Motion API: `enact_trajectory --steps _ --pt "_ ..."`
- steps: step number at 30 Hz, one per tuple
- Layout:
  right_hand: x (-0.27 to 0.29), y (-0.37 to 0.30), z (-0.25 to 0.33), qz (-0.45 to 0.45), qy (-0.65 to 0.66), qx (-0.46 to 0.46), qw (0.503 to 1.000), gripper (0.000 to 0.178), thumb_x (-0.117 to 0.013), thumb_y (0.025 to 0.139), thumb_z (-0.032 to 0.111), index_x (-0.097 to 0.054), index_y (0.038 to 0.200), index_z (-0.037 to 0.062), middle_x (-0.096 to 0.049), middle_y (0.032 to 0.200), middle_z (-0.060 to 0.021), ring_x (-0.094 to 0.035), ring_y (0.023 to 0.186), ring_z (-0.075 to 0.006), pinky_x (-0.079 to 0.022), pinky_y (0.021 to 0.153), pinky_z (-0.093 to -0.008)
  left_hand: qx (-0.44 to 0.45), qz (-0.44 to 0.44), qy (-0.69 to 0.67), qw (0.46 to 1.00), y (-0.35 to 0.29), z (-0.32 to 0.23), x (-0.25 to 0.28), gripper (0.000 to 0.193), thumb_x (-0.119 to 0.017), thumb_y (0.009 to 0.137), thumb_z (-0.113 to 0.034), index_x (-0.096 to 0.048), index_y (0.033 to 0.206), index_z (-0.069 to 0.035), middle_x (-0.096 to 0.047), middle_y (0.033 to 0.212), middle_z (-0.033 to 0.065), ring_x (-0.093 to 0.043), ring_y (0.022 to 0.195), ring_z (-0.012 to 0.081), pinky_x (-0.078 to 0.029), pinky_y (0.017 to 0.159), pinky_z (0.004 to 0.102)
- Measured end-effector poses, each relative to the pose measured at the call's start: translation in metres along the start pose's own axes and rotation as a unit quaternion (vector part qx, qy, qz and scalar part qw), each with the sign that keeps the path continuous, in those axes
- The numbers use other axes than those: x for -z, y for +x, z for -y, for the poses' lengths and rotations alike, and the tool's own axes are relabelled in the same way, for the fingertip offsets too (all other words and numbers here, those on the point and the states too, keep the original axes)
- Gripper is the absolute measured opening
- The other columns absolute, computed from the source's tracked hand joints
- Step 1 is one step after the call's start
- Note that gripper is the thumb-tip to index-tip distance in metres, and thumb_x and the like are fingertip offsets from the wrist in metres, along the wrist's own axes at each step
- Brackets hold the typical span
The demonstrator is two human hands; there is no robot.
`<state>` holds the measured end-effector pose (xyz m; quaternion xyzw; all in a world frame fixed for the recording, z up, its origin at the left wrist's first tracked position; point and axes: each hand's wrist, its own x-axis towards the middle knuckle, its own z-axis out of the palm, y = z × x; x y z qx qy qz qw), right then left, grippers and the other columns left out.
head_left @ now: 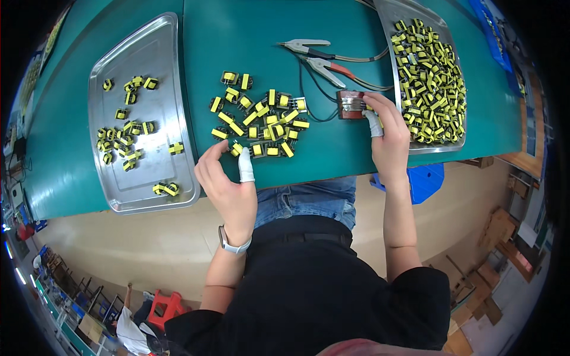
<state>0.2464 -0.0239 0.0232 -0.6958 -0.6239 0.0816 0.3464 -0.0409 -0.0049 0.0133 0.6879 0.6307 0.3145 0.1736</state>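
On the green bench lies a loose cluster of small yellow-and-black transformers (273,118). My left hand (224,188) is at the cluster's near left edge, with thumb and forefinger closed about one transformer (236,148). A white cover sits on that thumb. My right hand (389,136), also with a white thumb cover, pinches a transformer (369,107) against the right side of a small brown block with metal contacts (351,105). My fingers hide most of that transformer.
A metal tray (148,53) with scattered transformers stands at the left. Another metal tray (389,18), heaped with transformers, is at the right. Two clip leads (323,68) with cables lie behind the block. Below the bench edge shows a blue bin (426,183); a red stool (164,308) stands behind.
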Motion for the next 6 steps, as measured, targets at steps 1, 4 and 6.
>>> enact_trajectory --steps 1,4,6 --pt "-0.0005 -0.0002 0.0006 -0.003 -0.012 0.007 1.000 0.054 -0.059 0.071 -0.017 -0.068 0.121 0.0015 -0.071 0.123 -0.0138 -0.068 0.113 -0.0377 -0.056 0.096 -0.0429 -0.003 0.001 0.001 1.000 -0.0001 0.0000 0.0010 0.032 -0.075 0.095 -0.012 -0.062 0.122 -0.001 -0.062 0.123 0.0150 -0.055 0.116 0.0348 -0.043 0.101 0.0449" --pt "-0.0022 -0.0003 0.0031 -0.005 -0.019 0.008 1.000 0.054 -0.060 0.071 -0.016 -0.069 0.121 0.0017 -0.071 0.123 -0.0135 -0.068 0.113 -0.0373 -0.056 0.095 -0.0421 -0.006 0.000 -0.005 1.000 -0.0008 0.0020 0.0034 0.029 -0.077 0.094 -0.013 -0.065 0.118 -0.004 -0.063 0.125 0.0143 -0.055 0.117 0.0337 -0.043 0.101 0.0446" --pt "-0.0035 0.0001 0.0044 -0.004 -0.016 0.003 1.000 0.053 -0.060 0.072 -0.016 -0.069 0.121 0.0019 -0.071 0.123 -0.0140 -0.068 0.113 -0.0370 -0.056 0.095 -0.0416 -0.007 -0.003 -0.012 1.000 -0.0016 0.0036 0.0042 0.028 -0.077 0.094 -0.013 -0.066 0.118 -0.005 -0.063 0.126 0.0140 -0.055 0.118 0.0333 -0.043 0.101 0.0445"
